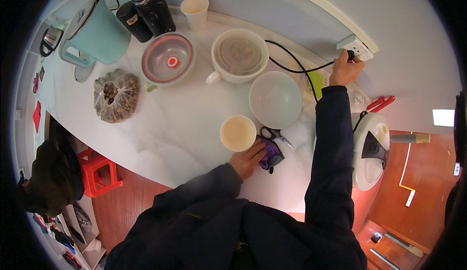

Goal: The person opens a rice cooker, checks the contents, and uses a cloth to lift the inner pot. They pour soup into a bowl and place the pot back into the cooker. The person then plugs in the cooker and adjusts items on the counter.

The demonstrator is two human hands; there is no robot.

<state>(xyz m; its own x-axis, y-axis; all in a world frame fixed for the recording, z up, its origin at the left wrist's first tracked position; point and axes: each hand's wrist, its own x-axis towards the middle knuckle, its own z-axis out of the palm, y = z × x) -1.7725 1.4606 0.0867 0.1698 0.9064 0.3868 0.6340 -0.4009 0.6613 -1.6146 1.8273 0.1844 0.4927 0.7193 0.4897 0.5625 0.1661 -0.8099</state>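
My right hand [346, 69] grips a black power plug [351, 55] at the white wall socket [359, 47]. Whether the pins sit in the socket is hidden. From the plug a black cord [288, 69] loops across the table. My left hand [249, 160] rests on the near side of the table, its fingers over the edge of a purple and black item [270, 154], possibly fabric. Just beyond those fingers stands a cup of cloudy pale liquid [238, 133]. Black-handled scissors [277, 135] lie beside it, close to a pale empty bowl [276, 100].
A lidded white mug-bowl [239, 56], a red-rimmed lidded bowl [168, 59] and a knotted plastic bag [116, 95] occupy the marble-patterned table [171, 124]. Behind are a teal kettle [98, 33], black bottles [151, 9] and a paper cup [195, 11]. A white appliance [370, 175] stands right.
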